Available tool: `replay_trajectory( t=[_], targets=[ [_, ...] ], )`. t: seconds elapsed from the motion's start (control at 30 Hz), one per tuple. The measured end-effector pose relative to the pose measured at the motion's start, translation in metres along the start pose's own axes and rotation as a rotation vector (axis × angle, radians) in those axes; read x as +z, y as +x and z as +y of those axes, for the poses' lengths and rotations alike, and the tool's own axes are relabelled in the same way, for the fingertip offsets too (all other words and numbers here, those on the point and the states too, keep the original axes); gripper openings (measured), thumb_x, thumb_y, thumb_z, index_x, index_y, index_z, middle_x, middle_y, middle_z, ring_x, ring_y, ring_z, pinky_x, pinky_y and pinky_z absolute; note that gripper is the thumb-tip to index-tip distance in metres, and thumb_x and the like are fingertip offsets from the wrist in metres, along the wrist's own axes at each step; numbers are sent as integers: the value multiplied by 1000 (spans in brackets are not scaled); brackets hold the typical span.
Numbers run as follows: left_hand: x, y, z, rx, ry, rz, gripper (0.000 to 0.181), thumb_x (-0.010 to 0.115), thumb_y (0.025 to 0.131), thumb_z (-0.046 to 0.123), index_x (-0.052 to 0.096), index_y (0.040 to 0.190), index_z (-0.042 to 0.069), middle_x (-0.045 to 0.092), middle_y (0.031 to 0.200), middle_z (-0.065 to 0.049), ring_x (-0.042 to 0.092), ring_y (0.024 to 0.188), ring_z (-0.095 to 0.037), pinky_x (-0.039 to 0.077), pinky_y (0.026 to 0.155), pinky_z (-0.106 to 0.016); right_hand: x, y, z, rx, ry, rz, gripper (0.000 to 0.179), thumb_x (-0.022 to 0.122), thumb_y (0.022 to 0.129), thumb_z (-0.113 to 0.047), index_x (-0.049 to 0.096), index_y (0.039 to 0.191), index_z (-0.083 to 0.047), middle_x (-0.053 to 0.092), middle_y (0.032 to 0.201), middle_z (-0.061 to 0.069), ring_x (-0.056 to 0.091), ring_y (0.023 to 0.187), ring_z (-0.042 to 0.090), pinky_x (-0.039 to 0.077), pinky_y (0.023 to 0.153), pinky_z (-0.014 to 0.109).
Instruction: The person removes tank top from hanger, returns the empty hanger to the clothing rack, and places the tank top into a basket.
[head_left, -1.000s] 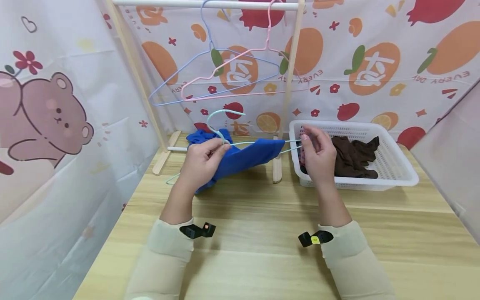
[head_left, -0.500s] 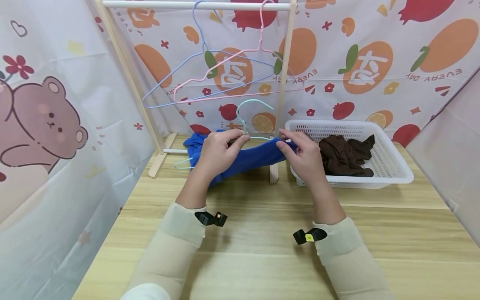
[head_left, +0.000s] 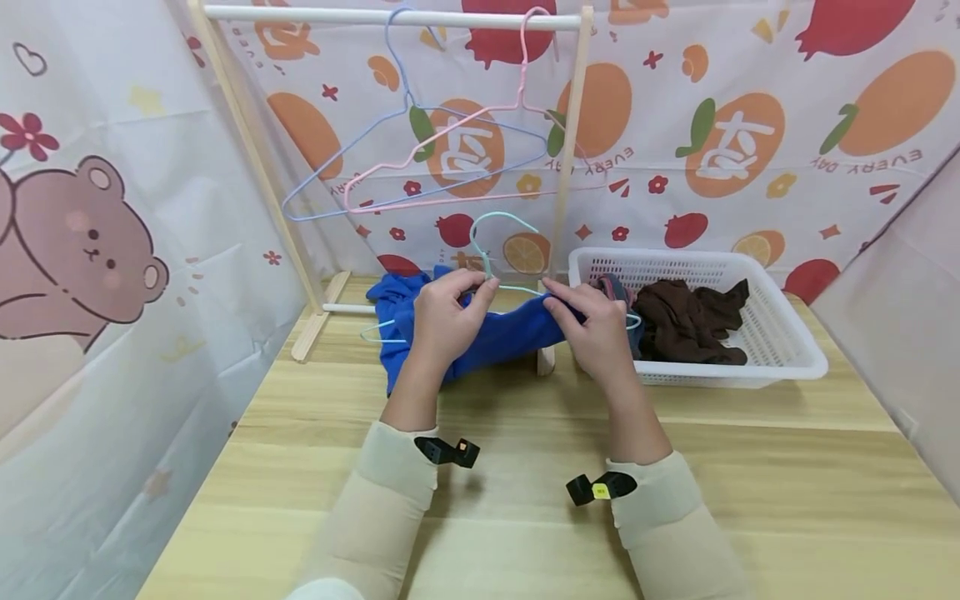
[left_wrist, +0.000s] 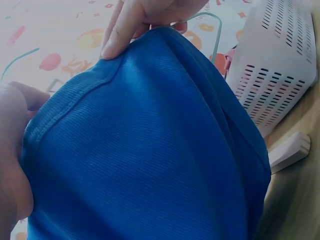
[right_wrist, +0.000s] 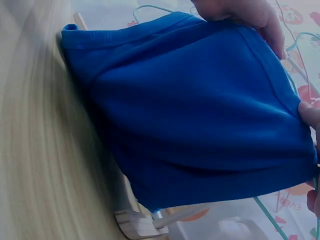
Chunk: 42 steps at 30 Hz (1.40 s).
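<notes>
A blue shirt point(head_left: 502, 340) is draped over a mint-green hanger point(head_left: 498, 214), whose hook sticks up above the cloth. One hanger end shows at the shirt's left, and the other shows past my right hand. My left hand point(head_left: 452, 315) pinches the shirt's edge beside the hanger's neck. With thumb and fingers, my right hand point(head_left: 596, 321) grips the edge further right. In the left wrist view the stretched shirt point(left_wrist: 145, 135) has a stitched band along its top edge between both hands. The right wrist view shows the shirt point(right_wrist: 200, 110) hanging above the table; most of the hanger is hidden.
A rack with a white top bar point(head_left: 300, 14) and wooden legs stands behind, bearing a blue hanger point(head_left: 341, 150) and a pink hanger point(head_left: 442, 133). At the right, a white basket point(head_left: 806, 333) holds a brown garment point(head_left: 686, 325) and a greyish cloth with pink on it.
My right hand has moved left from the bare hanger end onto the shirt's edge. My left hand has shifted right, and the shirt is now drawn further along the hanger.
</notes>
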<state>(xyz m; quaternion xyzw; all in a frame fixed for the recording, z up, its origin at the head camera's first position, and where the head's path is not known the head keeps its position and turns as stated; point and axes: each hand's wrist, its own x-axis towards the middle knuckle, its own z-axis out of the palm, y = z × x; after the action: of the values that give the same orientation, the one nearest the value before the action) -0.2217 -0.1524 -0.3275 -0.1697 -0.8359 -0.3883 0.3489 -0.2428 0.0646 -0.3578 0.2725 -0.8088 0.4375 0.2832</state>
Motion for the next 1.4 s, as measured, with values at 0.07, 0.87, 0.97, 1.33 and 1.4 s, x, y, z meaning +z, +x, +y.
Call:
replay_trajectory(
  t=[0.07,0.87,0.97,1.33,1.4],
  targets=[
    [1,-3,-1,8,6,-5,22,67,94,26,77,100,7,74,93,-6,65,80,-19,53,70,-35,3,-3,0,6,-41,-5,30,67,94,-26,71,123,-21,68,85,2,59,77,18,23,71,37],
    [-11,-1,-8,-23,48,-91,22,63,97,26,75,104,10,71,89,-5,59,71,-16,49,64,-30,-2,1,5,-32,40,55,19,73,89,-17,77,106,-8,75,99,7,68,97,21,42,98,46],
    [-12,-2,-9,-28,57,-95,21,63,97,26,75,105,10,72,90,-6,60,72,-17,50,64,-30,-2,-1,8,-31,34,58,19,73,89,-17,77,106,-10,75,100,6,69,97,20,40,99,48],
    [-13,0,-10,-38,64,-96,22,63,96,26,74,105,10,73,93,-7,62,73,-17,51,65,-31,-7,0,12,26,20,52,19,74,89,-18,78,105,-9,76,101,7,68,95,21,40,95,45],
    [-14,1,-10,-42,69,-92,22,63,96,27,74,105,10,73,91,-6,60,72,-17,50,64,-30,-8,2,13,37,23,52,19,74,89,-19,78,105,-10,76,101,6,68,95,21,39,95,45]
  ],
)
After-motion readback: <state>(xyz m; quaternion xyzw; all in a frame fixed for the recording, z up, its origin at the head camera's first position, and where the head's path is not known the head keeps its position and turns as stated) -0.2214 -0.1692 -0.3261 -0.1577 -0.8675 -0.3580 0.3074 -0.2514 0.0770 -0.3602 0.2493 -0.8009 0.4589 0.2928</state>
